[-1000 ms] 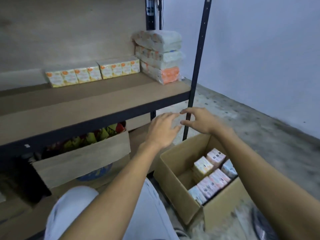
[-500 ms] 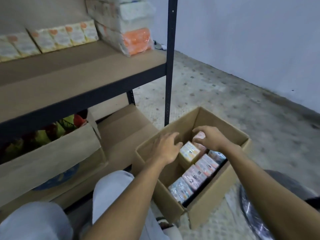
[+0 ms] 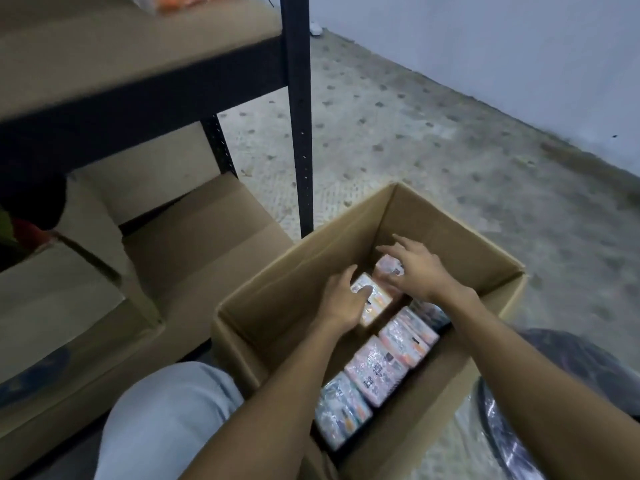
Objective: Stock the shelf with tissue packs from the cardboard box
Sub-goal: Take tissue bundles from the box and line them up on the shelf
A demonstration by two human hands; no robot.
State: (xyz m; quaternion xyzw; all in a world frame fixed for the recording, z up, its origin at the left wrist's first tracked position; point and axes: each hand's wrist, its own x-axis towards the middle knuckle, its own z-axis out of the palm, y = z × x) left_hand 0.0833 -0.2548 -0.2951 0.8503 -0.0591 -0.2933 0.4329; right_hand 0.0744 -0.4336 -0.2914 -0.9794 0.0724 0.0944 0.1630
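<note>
An open cardboard box stands on the floor in front of me, with tissue packs inside. My left hand curls around a yellow-orange tissue pack standing on end near the box's middle, thumb on its top. My right hand hovers with fingers spread over a pink tissue pack just behind it, thumb touching it. A row of pink packs lies along the box's near right side. The shelf board is up at the left.
A black shelf post stands just behind the box. Under the shelf sit other cardboard boxes. My knee is at the lower left. A dark round object lies at the lower right. A wall borders the speckled floor.
My view has tilted down from the shelf to the box. Both hands dropped from above the box into it, and the left hand closed around the yellow-orange pack.
</note>
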